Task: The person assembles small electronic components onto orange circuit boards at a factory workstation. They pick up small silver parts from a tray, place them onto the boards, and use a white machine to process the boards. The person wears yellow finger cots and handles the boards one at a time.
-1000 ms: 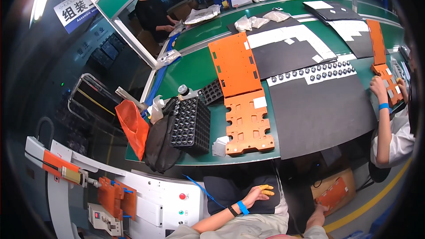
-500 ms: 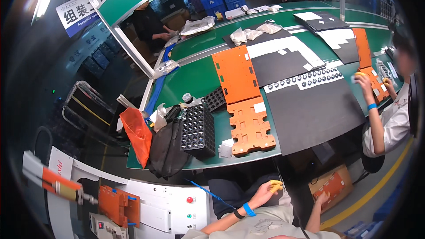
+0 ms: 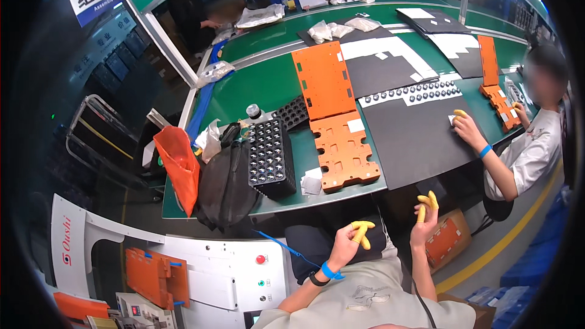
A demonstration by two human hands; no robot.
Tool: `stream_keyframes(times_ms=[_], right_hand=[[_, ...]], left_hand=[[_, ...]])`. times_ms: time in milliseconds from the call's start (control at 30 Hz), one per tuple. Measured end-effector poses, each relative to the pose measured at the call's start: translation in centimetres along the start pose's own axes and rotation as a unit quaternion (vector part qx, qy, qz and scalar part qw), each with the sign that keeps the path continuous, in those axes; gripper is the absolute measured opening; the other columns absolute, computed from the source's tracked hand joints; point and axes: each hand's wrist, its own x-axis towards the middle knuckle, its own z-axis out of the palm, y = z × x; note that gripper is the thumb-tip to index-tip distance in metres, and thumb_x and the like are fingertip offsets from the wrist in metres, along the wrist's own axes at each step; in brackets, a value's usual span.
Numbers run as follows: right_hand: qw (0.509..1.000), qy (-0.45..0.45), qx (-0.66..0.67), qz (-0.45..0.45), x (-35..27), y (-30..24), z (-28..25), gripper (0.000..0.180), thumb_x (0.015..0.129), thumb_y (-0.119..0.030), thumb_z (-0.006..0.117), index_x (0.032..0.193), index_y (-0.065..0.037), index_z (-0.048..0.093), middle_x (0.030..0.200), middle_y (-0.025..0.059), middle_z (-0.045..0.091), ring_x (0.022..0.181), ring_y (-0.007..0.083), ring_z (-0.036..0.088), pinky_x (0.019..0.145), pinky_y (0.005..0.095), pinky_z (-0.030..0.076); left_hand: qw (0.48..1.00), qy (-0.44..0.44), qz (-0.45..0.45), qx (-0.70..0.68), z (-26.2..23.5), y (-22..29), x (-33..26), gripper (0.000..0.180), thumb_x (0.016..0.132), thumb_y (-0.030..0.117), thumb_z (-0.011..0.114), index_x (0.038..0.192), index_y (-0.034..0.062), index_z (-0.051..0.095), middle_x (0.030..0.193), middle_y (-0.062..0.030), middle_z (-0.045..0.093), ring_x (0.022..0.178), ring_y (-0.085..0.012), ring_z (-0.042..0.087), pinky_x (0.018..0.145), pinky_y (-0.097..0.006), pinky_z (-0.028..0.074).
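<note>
My left hand (image 3: pixel 348 245) is above my lap, in front of the bench edge. Yellow finger cots cover its fingertips, which stand apart with nothing visible between them. A blue band circles that wrist. To its right my right hand (image 3: pixel 425 222) is raised, its yellow-tipped fingers stretched upward and apart, holding nothing I can see. On the bench beyond them stands an orange fixture, its notched block (image 3: pixel 341 157) lying flat and its plate (image 3: pixel 322 82) tilted up behind. Left of it is a black tray (image 3: pixel 271 157) filled with round parts. Small white cards (image 3: pixel 311 183) lie between.
A black mat (image 3: pixel 420 137) with rows of small black round parts (image 3: pixel 414 93) lies right of the fixture. A co-worker's hand (image 3: pixel 468 131) reaches over it. At left are a black bag (image 3: pixel 226 186), an orange bag (image 3: pixel 180 167) and a white machine (image 3: pixel 213 262). A cardboard box (image 3: pixel 454 225) stands below.
My right hand has risen from beside the orange piece in the cardboard box. My left hand has shifted slightly left and its fingers have spread. The co-worker's hand has moved over the mat.
</note>
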Motion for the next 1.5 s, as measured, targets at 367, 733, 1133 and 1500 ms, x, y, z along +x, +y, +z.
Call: stream_keyframes(times_ms=[367, 733, 1133, 1500], right_hand=[[0.941, -0.273, -0.109, -0.167, 5.4, -8.4, 10.3, 0.059, 0.085, 0.005, 0.065, 0.141, 0.000, 0.048, 0.122, 0.0101, 0.065, 0.094, 0.0198, 0.062, 0.092, 0.0349, 0.048], [0.911, -0.253, -0.327, -0.007, 16.6, -0.8, 22.4, 0.063, 0.088, -0.022, 0.076, 0.133, 0.008, 0.045, 0.120, 0.0241, 0.057, 0.100, 0.0342, 0.060, 0.089, 0.0411, 0.049], [0.667, -0.568, -0.306, -0.373, 7.3, -5.8, 26.8, 0.043, 0.067, -0.025, 0.084, 0.097, 0.000, 0.065, 0.095, 0.0135, 0.059, 0.106, 0.0312, 0.056, 0.119, 0.0636, 0.018], [0.599, -0.591, -0.429, -0.328, 4.7, -5.0, 29.8, 0.045, 0.065, -0.020, 0.082, 0.100, 0.003, 0.068, 0.094, 0.0185, 0.060, 0.106, 0.0374, 0.056, 0.119, 0.0685, 0.012]], left_hand=[[0.990, 0.095, 0.039, 0.093, -3.1, 3.1, 0.0, 0.026, 0.103, 0.014, 0.057, 0.113, -0.0045, 0.072, 0.085, -0.0104, 0.076, 0.078, -0.0107, 0.069, 0.074, -0.025, 0.054], [0.920, 0.208, 0.193, 0.272, -5.5, 5.2, 4.0, 0.020, 0.093, 0.008, 0.068, 0.110, -0.0009, 0.073, 0.089, -0.0102, 0.076, 0.075, -0.0180, 0.069, 0.070, -0.031, 0.054], [0.820, 0.325, 0.180, 0.435, -6.9, 2.4, 4.0, 0.083, 0.084, 0.010, 0.074, 0.150, -0.0060, 0.027, 0.147, -0.0266, 0.038, 0.129, -0.0451, 0.040, 0.111, -0.051, 0.034], [0.789, 0.341, 0.160, 0.485, -6.6, -2.0, 4.9, 0.094, 0.085, 0.015, 0.070, 0.152, -0.0127, 0.010, 0.153, -0.0362, 0.022, 0.137, -0.0500, 0.028, 0.117, -0.053, 0.023]])
